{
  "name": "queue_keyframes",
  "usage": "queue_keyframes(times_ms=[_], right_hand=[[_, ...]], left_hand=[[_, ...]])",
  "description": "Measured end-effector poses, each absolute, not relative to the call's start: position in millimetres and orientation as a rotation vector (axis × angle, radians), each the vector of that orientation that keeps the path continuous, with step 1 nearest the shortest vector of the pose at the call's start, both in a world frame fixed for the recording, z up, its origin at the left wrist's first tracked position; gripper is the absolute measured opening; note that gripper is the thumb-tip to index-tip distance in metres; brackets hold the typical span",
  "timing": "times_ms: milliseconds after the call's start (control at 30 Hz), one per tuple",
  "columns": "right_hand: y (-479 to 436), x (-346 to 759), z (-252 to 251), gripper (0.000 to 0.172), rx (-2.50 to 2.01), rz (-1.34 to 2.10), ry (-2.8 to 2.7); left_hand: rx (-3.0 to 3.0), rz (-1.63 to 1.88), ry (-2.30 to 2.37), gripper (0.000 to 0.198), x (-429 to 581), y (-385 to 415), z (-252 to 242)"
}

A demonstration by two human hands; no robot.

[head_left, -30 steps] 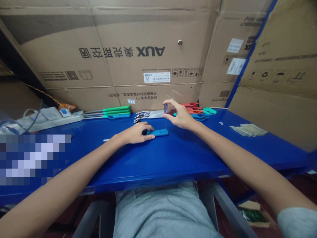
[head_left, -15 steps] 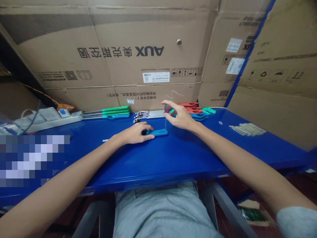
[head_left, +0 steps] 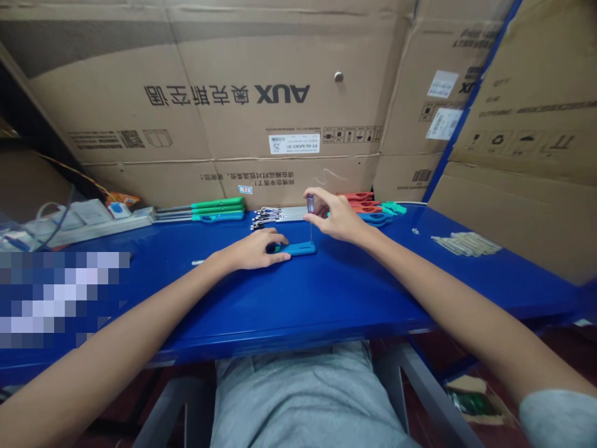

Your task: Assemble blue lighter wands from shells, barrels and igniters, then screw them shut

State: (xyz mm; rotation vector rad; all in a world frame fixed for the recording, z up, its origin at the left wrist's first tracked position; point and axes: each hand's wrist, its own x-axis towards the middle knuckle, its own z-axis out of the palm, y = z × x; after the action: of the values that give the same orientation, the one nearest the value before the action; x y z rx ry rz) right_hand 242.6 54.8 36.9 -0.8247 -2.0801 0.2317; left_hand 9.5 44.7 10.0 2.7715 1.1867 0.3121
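Grey trousers at the bottom, my lap under the table edge. On the blue metal table, near the middle: my left hand curled over the left end of a blue plastic handle, fingers pressing it down flat. Handle lies flat, long axis running left to right, dark end under my fingers. My right hand just right of that and raised, thumb and fingers pinched on the purple see-through grip of a small screwdriver. Screwdriver upright, long axis vertical, thin steel shaft pointing straight down at the blue handle; tip right at the handle's far edge, can't tell if touching. Farther back along the table: green-handled steel tools on the left, bundle of steel rods in the middle, red and teal handled tools on the right. Clear packets far right. Power strip far left. AUX cardboard boxes stacked behind everything.
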Motion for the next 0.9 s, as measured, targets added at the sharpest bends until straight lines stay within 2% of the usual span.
queue_keyframes(times_ms=[367, 667, 900], right_hand=[[55.2, 236.4, 32.9, 0.032, -0.956, 0.202, -2.024], [55.0, 248.7, 33.6, 0.036, -0.854, 0.099, -1.811], [65.9, 258.5, 20.6, 0.02, -0.925, 0.082, -1.973]], left_hand=[[2.79, 0.33, 1.169, 0.054, 7.9, 46.7, 8.3], [2.776, 0.313, 1.164, 0.051, 6.6, 45.7, 10.0], [2.863, 0.303, 1.144, 0.046, 6.3, 44.6, 11.9]])
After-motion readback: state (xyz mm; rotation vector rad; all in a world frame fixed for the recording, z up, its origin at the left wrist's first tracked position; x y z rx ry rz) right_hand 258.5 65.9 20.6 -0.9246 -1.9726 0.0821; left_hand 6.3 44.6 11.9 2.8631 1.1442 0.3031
